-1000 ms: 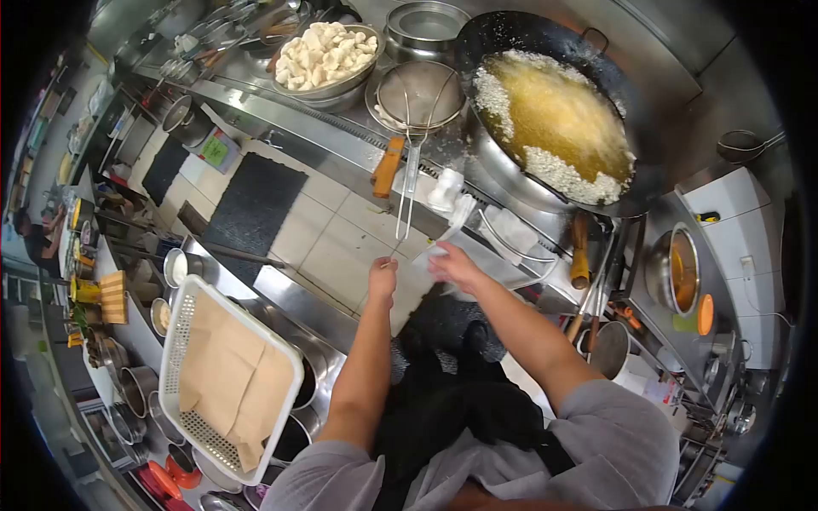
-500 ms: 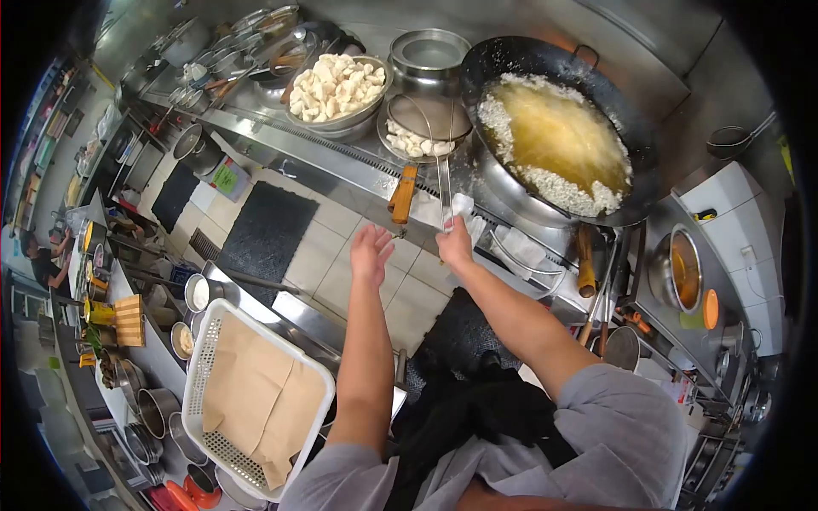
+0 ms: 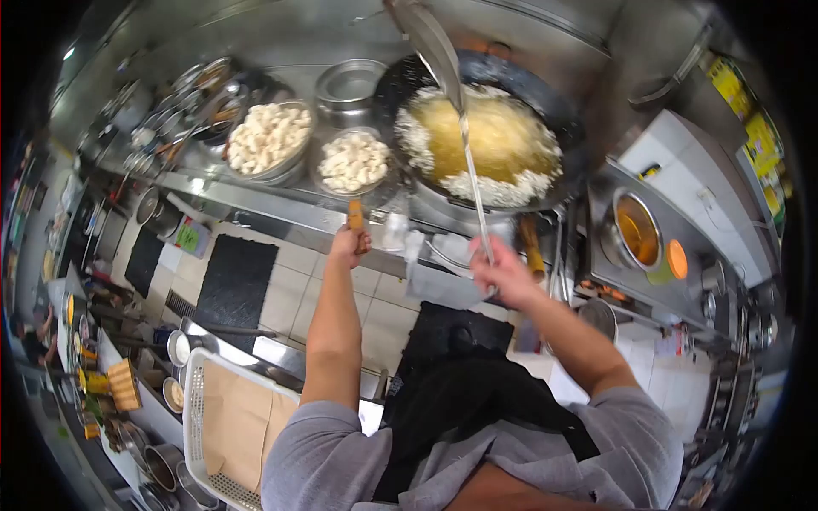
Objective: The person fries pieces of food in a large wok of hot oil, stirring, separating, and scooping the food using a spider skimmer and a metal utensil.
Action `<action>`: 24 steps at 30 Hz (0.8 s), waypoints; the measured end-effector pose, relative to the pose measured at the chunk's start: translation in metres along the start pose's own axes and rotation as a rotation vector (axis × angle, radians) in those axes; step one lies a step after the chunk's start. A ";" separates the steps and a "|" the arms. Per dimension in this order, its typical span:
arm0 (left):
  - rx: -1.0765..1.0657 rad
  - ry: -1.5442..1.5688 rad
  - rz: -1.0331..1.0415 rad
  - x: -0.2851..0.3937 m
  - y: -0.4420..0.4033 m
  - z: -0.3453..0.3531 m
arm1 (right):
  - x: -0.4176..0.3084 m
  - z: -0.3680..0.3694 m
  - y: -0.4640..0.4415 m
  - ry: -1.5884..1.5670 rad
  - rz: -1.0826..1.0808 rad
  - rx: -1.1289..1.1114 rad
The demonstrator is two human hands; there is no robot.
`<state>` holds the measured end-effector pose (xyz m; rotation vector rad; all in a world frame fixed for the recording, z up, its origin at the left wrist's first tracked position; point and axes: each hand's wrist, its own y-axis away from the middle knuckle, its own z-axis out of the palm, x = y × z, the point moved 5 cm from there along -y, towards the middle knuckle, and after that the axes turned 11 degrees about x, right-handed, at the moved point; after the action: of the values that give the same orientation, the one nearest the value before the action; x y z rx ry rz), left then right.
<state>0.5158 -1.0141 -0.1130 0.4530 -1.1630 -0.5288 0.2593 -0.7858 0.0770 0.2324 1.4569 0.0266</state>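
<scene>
My left hand (image 3: 350, 244) is closed around the wooden handle (image 3: 355, 215) of a round strainer, its basket filled with pale, chunky pieces (image 3: 353, 160). The strainer rests at the counter, left of the black wok (image 3: 532, 85). In the wok, yellow oil (image 3: 477, 140) bubbles with white foam around its edge. My right hand (image 3: 504, 272), slightly blurred, grips the long metal handle of a skimmer (image 3: 436, 51). The skimmer's head is raised above the wok's left side, tilted up on edge. A large bowl (image 3: 285, 173) heaped with similar pale pieces (image 3: 268, 136) stands left of the strainer.
Behind the strainer stands a metal pot (image 3: 351, 81). A white perforated basket (image 3: 198, 409) lined with brown paper (image 3: 243, 417) sits at lower left. A wooden-handled tool (image 3: 532, 247) lies before the wok. To the right is a metal bowl of orange liquid (image 3: 637, 230).
My right hand has lifted the skimmer off the strainer and swung it up over the wok. My left hand, open before, has closed on the strainer's wooden handle. The camera view has shifted.
</scene>
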 end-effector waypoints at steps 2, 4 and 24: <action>-0.039 0.029 -0.018 -0.014 0.021 0.006 | -0.049 -0.067 0.004 0.209 0.014 0.157; -0.070 0.066 -0.032 -0.028 0.036 0.010 | -0.081 -0.140 0.013 0.299 0.021 0.331; 0.120 0.075 0.163 -0.055 0.162 0.026 | -0.205 -0.335 -0.035 0.850 0.741 -0.130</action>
<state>0.5002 -0.8534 -0.0493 0.4719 -1.1515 -0.2993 -0.0992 -0.8058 0.2402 0.7013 2.1148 0.9118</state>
